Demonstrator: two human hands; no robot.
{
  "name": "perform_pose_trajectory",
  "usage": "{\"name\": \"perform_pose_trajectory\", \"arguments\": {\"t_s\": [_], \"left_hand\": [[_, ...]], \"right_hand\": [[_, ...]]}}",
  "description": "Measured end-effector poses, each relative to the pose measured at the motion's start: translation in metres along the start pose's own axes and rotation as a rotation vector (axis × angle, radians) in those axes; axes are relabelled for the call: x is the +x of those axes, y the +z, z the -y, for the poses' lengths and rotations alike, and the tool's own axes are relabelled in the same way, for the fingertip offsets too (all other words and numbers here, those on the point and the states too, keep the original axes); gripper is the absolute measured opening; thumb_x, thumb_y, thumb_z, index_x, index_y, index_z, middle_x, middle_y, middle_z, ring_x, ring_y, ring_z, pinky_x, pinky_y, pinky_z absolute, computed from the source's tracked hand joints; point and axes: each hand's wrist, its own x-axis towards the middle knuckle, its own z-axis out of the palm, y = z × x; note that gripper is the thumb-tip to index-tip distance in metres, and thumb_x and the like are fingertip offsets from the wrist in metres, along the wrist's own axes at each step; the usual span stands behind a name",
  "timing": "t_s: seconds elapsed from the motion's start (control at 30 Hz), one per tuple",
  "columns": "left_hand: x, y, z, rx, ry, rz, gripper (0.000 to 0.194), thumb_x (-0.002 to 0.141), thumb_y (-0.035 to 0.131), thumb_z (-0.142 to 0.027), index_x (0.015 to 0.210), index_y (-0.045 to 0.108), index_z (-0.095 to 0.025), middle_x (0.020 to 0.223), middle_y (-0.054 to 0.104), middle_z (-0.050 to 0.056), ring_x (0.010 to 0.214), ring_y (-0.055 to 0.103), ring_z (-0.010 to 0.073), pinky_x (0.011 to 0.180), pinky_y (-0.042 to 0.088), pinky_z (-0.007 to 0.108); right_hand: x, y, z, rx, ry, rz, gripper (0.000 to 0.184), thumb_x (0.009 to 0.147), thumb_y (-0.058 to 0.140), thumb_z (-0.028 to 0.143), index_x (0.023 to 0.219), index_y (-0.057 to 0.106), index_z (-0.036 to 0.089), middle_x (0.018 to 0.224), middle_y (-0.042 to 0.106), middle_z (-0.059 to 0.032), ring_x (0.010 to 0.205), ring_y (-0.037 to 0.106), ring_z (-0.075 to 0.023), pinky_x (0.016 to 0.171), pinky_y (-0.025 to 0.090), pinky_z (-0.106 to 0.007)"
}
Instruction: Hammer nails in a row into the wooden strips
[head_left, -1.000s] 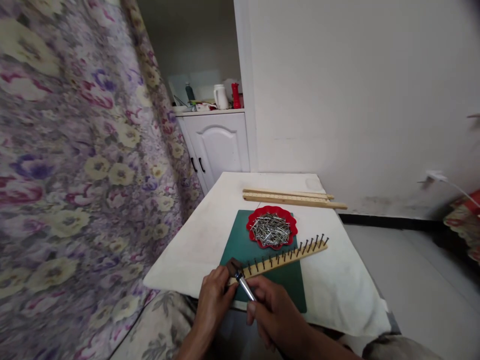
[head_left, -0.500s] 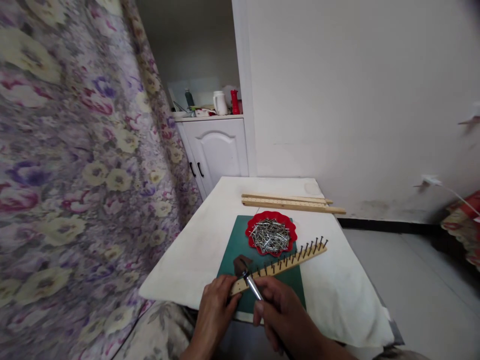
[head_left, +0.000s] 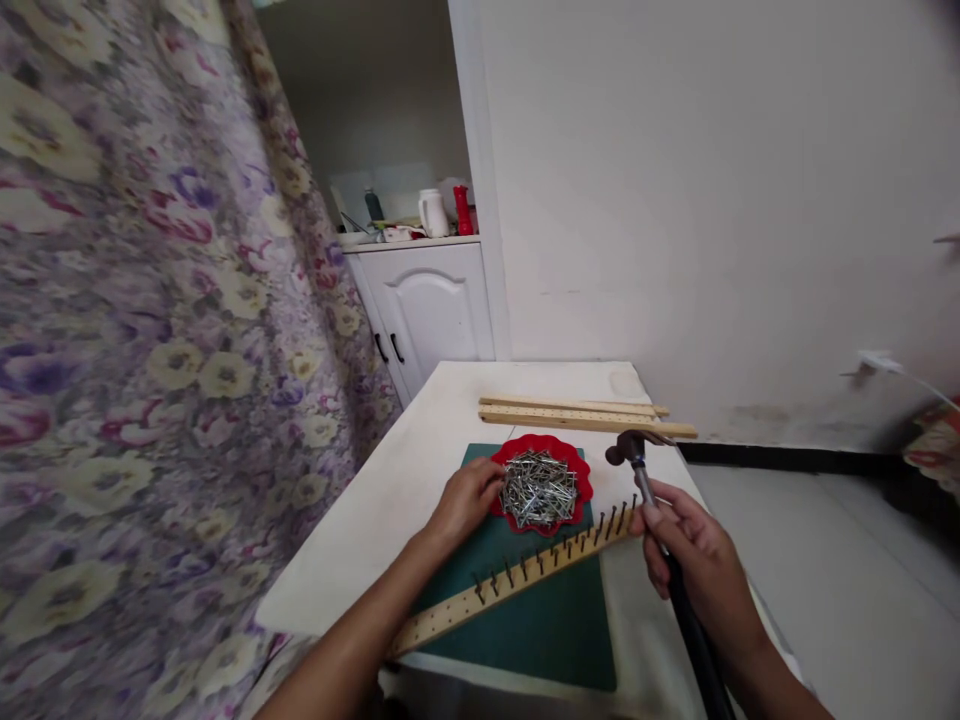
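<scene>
My left hand [head_left: 469, 497] is at the left rim of a red scalloped bowl [head_left: 587, 492] heaped with silvery nails [head_left: 538, 487]. Its fingers are bent, thumb and forefinger slightly apart, close to the nails; no nail shows between them. My right hand [head_left: 694, 545] is wrapped round a claw hammer [head_left: 646, 492], head up, at the right end of a wooden strip [head_left: 442, 618]. Dark nails [head_left: 540, 560] stand in the strip along its middle and right part, and bare holes dot its left end. The strip lies slantwise across a green mat [head_left: 525, 640].
More wooden strips [head_left: 577, 413] lie at the back of the cloth-covered table [head_left: 360, 530]. A floral curtain [head_left: 187, 330] hangs at the left. Behind stand a white cabinet [head_left: 431, 310] with a white jug [head_left: 433, 213] and a wall [head_left: 675, 200].
My left hand has let go of the strip's left end and moved up to the bowl. My right hand has carried the hammer rightward. The strip has shifted left and toward me.
</scene>
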Motion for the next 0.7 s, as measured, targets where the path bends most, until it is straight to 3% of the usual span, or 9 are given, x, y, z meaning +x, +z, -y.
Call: {"name": "perform_pose_trajectory", "arguments": {"t_s": [0.13, 0.3, 0.53, 0.7], "left_hand": [[0.054, 0.024, 0.004, 0.179, 0.008, 0.079, 0.023, 0.085, 0.044, -0.017, 0.093, 0.065, -0.021, 0.096, 0.062, 0.006, 0.093, 0.056, 0.0186, 0.082, 0.041, 0.027], [0.084, 0.043, 0.011, 0.217, -0.045, 0.128, 0.018, 0.081, 0.048, -0.014, 0.076, 0.065, -0.017, 0.085, 0.063, 0.008, 0.083, 0.057, 0.0198, 0.073, 0.040, 0.027], [0.076, 0.034, 0.017, 0.136, -0.066, 0.065, 0.010, 0.077, 0.052, -0.015, 0.075, 0.062, -0.018, 0.081, 0.063, 0.005, 0.077, 0.056, 0.0171, 0.068, 0.038, 0.024], [0.036, 0.006, 0.017, 0.044, -0.147, -0.068, 0.015, 0.077, 0.043, -0.014, 0.081, 0.057, -0.017, 0.067, 0.056, -0.002, 0.064, 0.051, 0.0123, 0.060, 0.037, 0.021]], "right_hand": [[-0.004, 0.002, 0.000, -0.024, 0.019, 0.015, 0.032, 0.082, 0.061, 0.038, 0.107, 0.053, 0.020, 0.071, 0.056, 0.0022, 0.035, 0.039, -0.0043, 0.027, 0.035, -0.016], [-0.006, 0.009, -0.007, -0.025, 0.074, 0.073, 0.034, 0.083, 0.060, 0.040, 0.109, 0.052, 0.020, 0.071, 0.057, 0.0031, 0.032, 0.039, -0.0025, 0.027, 0.031, -0.015], [-0.003, 0.015, -0.005, -0.051, 0.081, 0.070, 0.038, 0.081, 0.062, 0.042, 0.110, 0.053, 0.019, 0.070, 0.058, 0.0026, 0.031, 0.038, -0.0035, 0.028, 0.031, -0.016], [-0.006, 0.021, -0.007, -0.055, 0.078, 0.093, 0.041, 0.081, 0.061, 0.041, 0.113, 0.051, 0.018, 0.071, 0.058, 0.0017, 0.033, 0.039, -0.0048, 0.027, 0.034, -0.017]]}}
